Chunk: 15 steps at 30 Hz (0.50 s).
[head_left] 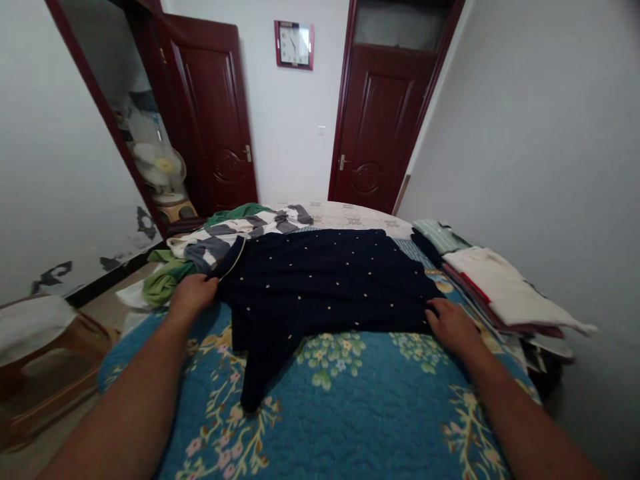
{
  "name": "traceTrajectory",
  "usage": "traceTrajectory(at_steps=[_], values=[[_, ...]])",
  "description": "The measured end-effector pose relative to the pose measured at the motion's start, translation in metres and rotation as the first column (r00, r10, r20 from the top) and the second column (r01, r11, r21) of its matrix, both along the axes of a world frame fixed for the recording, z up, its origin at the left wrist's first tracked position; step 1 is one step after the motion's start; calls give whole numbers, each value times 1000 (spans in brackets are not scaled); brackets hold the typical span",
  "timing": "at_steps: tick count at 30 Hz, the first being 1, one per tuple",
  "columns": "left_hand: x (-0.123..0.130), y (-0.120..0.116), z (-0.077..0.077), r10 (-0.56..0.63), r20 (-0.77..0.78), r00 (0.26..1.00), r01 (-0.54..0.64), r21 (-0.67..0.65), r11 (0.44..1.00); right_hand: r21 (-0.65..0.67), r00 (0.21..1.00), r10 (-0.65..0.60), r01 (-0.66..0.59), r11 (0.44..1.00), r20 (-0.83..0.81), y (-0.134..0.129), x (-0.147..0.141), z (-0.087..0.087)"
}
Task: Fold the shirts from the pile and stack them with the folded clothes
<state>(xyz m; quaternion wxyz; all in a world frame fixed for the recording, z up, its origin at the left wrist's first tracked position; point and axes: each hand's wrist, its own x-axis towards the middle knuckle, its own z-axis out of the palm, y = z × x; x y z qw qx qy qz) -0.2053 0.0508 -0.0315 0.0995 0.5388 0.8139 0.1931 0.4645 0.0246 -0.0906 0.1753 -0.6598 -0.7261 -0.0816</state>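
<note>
A dark navy shirt [330, 280] with small light dots lies spread sideways over a blue flowered bedspread [360, 400]. Its collar end, edged with a pale line, points left, and its hem points right. One sleeve hangs toward me at the lower left. My left hand [195, 293] is closed on the shirt by the collar and shoulder. At the hem's near corner, my right hand [453, 323] grips the cloth between thumb and fingers. Fingertips of both hands are partly hidden by the fabric.
Beyond the collar lies a loose heap of striped clothes [240, 230] and green cloth [167, 280]. Folded clothes [505, 287] are stacked at the right edge. A wooden stool [65, 347] stands at the left. Two dark red doors [210, 113] and a wall clock [294, 45] are at the back.
</note>
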Motion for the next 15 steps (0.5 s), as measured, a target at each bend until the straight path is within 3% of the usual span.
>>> traceTrajectory(at_steps=[3,9,11,13,15], values=[[0,-6,-3,105,-133,985,-104,21,994,55,1000,-24,24,998,-3,-7,0,-4],[39,-44,18,26,-230,973,18,188,982,103,995,-34,44,994,-92,-21,13,6],[58,-67,24,-209,-198,958,237,132,962,117,994,29,-16,993,-105,-25,16,7],[79,-94,24,-532,5,846,532,21,846,125,983,141,-127,984,-117,-30,15,7],[100,-120,21,-636,64,769,639,-35,768,108,955,268,-255,961,-124,-37,10,8]])
